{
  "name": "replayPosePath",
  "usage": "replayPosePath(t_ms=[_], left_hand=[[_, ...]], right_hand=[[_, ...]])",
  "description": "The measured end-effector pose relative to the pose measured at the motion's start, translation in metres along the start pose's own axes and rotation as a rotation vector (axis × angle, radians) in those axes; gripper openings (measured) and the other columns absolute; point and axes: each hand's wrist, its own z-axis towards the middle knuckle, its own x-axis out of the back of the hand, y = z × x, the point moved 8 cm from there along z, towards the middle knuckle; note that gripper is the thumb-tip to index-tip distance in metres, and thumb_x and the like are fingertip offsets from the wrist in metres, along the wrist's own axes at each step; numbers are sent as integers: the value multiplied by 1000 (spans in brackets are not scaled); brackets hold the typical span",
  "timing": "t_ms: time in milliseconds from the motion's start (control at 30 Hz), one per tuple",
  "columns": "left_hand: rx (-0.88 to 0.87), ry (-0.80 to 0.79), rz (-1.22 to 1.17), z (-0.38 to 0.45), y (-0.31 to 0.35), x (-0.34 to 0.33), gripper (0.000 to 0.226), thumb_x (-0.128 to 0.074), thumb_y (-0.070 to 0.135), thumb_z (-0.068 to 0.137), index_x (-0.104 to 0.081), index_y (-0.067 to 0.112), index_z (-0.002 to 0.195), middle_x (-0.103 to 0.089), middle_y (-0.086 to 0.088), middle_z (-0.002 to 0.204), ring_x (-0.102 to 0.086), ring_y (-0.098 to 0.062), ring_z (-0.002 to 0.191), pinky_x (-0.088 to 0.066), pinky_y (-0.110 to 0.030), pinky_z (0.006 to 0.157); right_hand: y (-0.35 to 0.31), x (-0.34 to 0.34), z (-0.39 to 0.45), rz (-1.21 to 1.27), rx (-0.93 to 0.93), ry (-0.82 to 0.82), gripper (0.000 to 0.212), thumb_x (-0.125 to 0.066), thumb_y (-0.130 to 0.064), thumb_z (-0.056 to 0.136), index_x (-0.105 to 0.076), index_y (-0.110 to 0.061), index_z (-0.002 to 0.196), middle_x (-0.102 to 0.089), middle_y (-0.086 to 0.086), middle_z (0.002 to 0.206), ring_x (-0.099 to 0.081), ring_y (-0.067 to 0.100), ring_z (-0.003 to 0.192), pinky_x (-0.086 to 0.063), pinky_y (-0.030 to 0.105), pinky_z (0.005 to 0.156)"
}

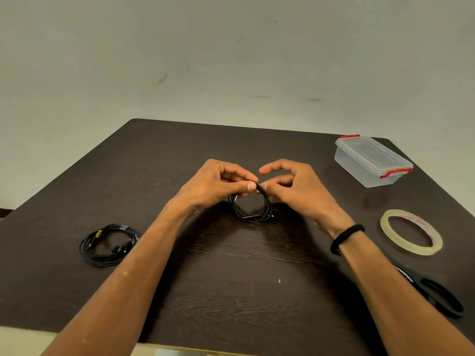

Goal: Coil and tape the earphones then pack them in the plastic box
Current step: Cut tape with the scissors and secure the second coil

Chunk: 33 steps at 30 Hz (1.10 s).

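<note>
Black scissors (437,294) lying by the table (231,291) right edge, tape roll (411,232) beyond. Mid-table, left hand (213,182) and right hand (295,186) both pinching the coiled earphones (253,205) top. Lidded plastic box (371,160) sitting at the far right corner.

Two coiled black earphones (250,206) (108,244), one clear plastic box with red clips (371,161), one roll of clear tape (411,232), one pair of black-handled scissors (437,295), one dark wooden worktop (231,278).
</note>
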Motion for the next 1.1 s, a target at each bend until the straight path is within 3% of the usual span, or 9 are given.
replayPosePath(t_ms=[167, 300, 433, 533, 700, 767, 900, 1100], left_hand=[[-29, 3, 16, -1, 5, -3, 19, -78, 11, 91, -80, 7, 109, -80, -2, 88, -70, -4, 77, -53, -15, 74], [-41, 3, 12, -1, 7, -3, 19, -78, 14, 91, -80, 10, 109, -80, -3, 93, -69, -10, 81, -55, -18, 76], [-25, -20, 39, -1, 5, -5, 18, -77, 13, 92, -79, 8, 109, -80, -9, 98, -70, -11, 83, -58, -20, 80], [-10, -10, 73, 0, 3, -6, 16, -76, 10, 93, -78, 5, 108, -79, -9, 89, -70, -8, 76, -57, -18, 75], [38, 52, 61, 1, -2, -5, 14, -76, 12, 94, -77, 9, 107, -81, -7, 90, -73, -13, 76, -61, -25, 80], [42, 90, 15, 1, -1, -6, 16, -77, 11, 93, -77, 6, 108, -82, -9, 91, -72, -13, 75, -61, -24, 77], [76, 202, -136, 0, -4, -7, 16, -79, 6, 90, -78, 3, 106, -81, -11, 88, -71, -11, 71, -58, -19, 70], [145, 307, -345, -3, -14, -9, 17, -79, 4, 89, -78, 1, 106, -81, -14, 89, -71, -12, 71, -60, -25, 74]], right_hand=[[0, -3, -2, 232, -82, -70, 30, -73, -3, 96, -66, -16, 122, -83, 10, 92, -76, 12, 85, -58, 23, 71], [2, -3, 0, 332, -109, -64, 37, -72, 1, 95, -62, -14, 127, -83, 13, 96, -75, 14, 84, -57, 24, 68], [1, -2, 1, 227, -67, -50, 36, -72, -3, 95, -61, -19, 125, -83, 9, 93, -76, 17, 88, -58, 29, 75], [-3, 1, 0, 29, 33, 20, 29, -72, -9, 94, -64, -23, 118, -83, -1, 86, -76, 20, 81, -61, 33, 77], [-18, 7, -5, -162, 185, 209, 22, -79, -16, 88, -69, -28, 104, -79, -14, 77, -71, 1, 71, -52, 14, 67], [-23, 8, -8, -222, 233, 270, 22, -78, -17, 88, -69, -29, 105, -77, -16, 77, -69, 0, 70, -55, 18, 68], [-31, 6, -15, -361, 350, 364, 29, -76, -21, 87, -66, -33, 112, -76, -19, 86, -70, 2, 76, -63, 38, 74], [-37, 0, -25, -569, 515, 504, 30, -79, -28, 91, -68, -28, 118, -77, -14, 97, -70, 9, 92, -62, 41, 72]])
